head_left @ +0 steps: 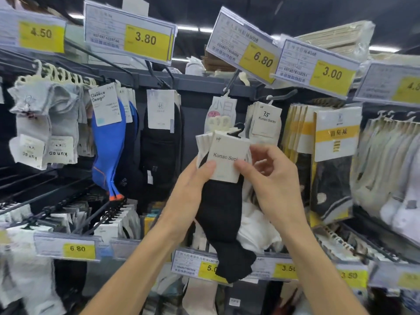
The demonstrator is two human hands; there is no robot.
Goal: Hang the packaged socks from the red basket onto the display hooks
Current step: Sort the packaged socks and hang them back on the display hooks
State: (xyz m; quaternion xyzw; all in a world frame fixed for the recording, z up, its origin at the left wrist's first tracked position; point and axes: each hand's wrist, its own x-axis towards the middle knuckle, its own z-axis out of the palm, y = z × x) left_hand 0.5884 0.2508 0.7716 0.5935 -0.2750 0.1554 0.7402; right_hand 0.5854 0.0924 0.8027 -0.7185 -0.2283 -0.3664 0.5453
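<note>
Sock packs: held mid-air just below the matching Kunao row, hangers up for hooking.
Left hand: grips the fanned cards.
Right hand: pinches the front card, steadying it.

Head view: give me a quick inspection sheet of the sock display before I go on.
Surface: dark display rack, its hooks mostly filled with hanging socks.
Job's things: bundle of carded sock packs, black sock in front, held up to the lower left of the hung Kunao Socks packs; not yet on a hook. Red basket not in view.
Clutter: nothing seen.
Hands: left hand grips the bundle's left side; right hand pinches the front card.
Cables: nothing seen.
Surroundings: yellow price tags above, among them the 6.80 tag and the 3.00 tag; more tags along the lower row.
</note>
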